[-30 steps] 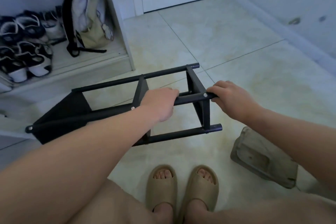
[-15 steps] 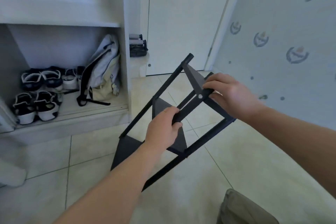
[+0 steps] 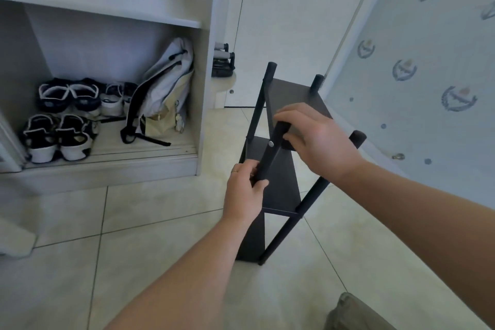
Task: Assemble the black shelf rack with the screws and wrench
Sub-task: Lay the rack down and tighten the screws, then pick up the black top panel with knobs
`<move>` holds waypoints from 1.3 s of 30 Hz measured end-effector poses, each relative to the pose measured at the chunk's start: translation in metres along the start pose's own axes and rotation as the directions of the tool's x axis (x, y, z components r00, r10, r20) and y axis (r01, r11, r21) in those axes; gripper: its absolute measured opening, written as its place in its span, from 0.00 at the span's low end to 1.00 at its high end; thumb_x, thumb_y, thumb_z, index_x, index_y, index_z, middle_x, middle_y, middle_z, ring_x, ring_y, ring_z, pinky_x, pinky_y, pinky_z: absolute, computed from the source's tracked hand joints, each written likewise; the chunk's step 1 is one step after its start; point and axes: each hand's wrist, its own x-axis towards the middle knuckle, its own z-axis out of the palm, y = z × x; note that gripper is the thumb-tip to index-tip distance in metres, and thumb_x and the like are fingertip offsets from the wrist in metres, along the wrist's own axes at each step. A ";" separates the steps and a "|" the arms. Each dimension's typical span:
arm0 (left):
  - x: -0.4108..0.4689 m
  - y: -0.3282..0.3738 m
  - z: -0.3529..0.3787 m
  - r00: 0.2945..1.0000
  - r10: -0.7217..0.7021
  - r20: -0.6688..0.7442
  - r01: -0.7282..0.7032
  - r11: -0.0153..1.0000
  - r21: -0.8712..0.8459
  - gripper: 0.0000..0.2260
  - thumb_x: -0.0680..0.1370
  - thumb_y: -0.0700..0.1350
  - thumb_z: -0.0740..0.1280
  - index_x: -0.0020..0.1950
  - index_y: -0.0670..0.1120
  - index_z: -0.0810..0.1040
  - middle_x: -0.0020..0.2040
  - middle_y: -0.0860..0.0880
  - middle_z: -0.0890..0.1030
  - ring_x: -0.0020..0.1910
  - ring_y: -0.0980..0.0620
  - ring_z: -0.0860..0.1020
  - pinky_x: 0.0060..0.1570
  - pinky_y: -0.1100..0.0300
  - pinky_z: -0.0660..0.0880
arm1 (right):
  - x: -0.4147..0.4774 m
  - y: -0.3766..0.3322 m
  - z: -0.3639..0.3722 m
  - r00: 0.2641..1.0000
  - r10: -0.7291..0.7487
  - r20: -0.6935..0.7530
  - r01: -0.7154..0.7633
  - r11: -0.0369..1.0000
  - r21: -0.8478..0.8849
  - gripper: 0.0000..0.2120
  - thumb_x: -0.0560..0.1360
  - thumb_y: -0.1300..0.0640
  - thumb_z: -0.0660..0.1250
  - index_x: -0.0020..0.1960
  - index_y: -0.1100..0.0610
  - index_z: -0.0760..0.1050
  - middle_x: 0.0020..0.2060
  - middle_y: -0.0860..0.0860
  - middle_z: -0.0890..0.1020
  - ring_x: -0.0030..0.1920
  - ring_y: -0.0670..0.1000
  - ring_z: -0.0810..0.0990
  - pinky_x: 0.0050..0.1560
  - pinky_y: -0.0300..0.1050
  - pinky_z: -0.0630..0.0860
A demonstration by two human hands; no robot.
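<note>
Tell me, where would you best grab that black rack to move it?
By an upright post, from above on the near side. The black shelf rack stands upright, and its slim round posts suit a wrapped grip. The left hand grips the near-left post below a screw; the near-right post is free.

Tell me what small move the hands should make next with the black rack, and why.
Probably set the rack fully upright on the floor and test that it stands firm. The left hand grips a front post below a screw, the right hand holds the post's top, and the rack appears to lean.
</note>
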 end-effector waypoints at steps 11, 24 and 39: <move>0.007 -0.015 -0.028 0.994 -0.076 -0.077 0.077 0.997 0.002 0.12 0.78 0.40 0.70 0.61 0.48 0.78 0.56 0.52 0.80 0.53 0.53 0.78 0.56 0.63 0.75 | 0.002 -0.025 0.036 0.996 0.081 0.036 -0.083 0.996 0.043 0.31 0.80 0.66 0.66 0.80 0.60 0.61 0.80 0.51 0.62 0.80 0.50 0.60 0.78 0.51 0.61; -0.058 -0.004 -0.074 0.978 -0.163 0.131 0.092 0.896 0.433 0.27 0.81 0.61 0.60 0.78 0.56 0.60 0.77 0.53 0.65 0.77 0.48 0.59 0.69 0.47 0.68 | -0.078 -0.056 0.011 0.894 0.352 0.277 -0.300 0.930 -0.212 0.36 0.83 0.39 0.56 0.82 0.42 0.39 0.82 0.42 0.39 0.81 0.51 0.34 0.78 0.63 0.37; -0.174 0.035 -0.123 0.953 -0.217 0.213 -0.021 0.653 0.757 0.31 0.81 0.66 0.52 0.81 0.60 0.46 0.83 0.51 0.45 0.81 0.42 0.43 0.76 0.40 0.47 | -0.188 -0.118 0.001 0.780 0.488 0.392 -0.464 0.871 -0.161 0.37 0.82 0.34 0.51 0.81 0.42 0.34 0.81 0.44 0.35 0.80 0.56 0.32 0.76 0.72 0.39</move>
